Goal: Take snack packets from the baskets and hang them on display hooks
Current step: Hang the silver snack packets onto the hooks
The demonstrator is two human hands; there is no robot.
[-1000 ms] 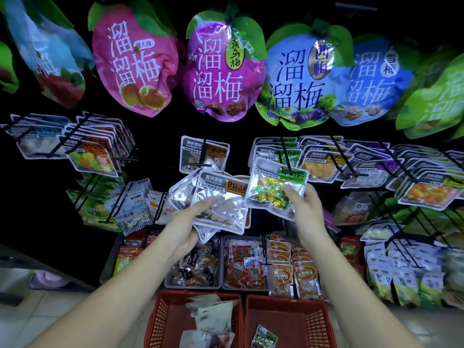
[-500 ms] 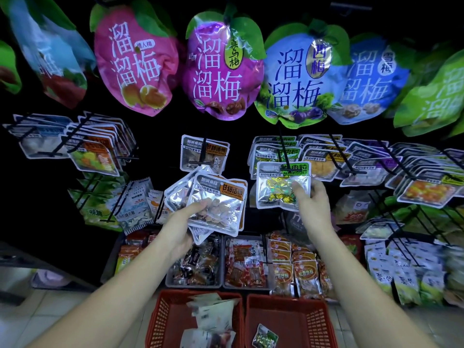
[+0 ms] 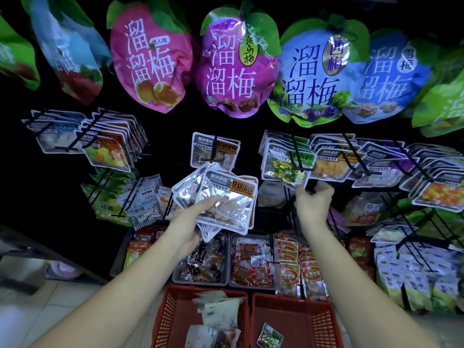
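Holding a fan of silver packets point(image 3: 233, 204) at frame centre, the left hand point(image 3: 190, 222) curls its grip round them. To its right, the blurred right hand point(image 3: 313, 204) sits just under a green-candy packet point(image 3: 281, 169) hanging on a hook point(image 3: 293, 144); whether its grip pinches it I cannot tell.

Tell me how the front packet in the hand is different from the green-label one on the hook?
The front packet has an orange label; the green-label packet a green one. The front packet shows brownish pieces, the green-label packet yellow-green wrapped sweets. The front packet is gripped in the left hand; the green-label packet hangs on a hook. Both are silvery pouches with clear windows.
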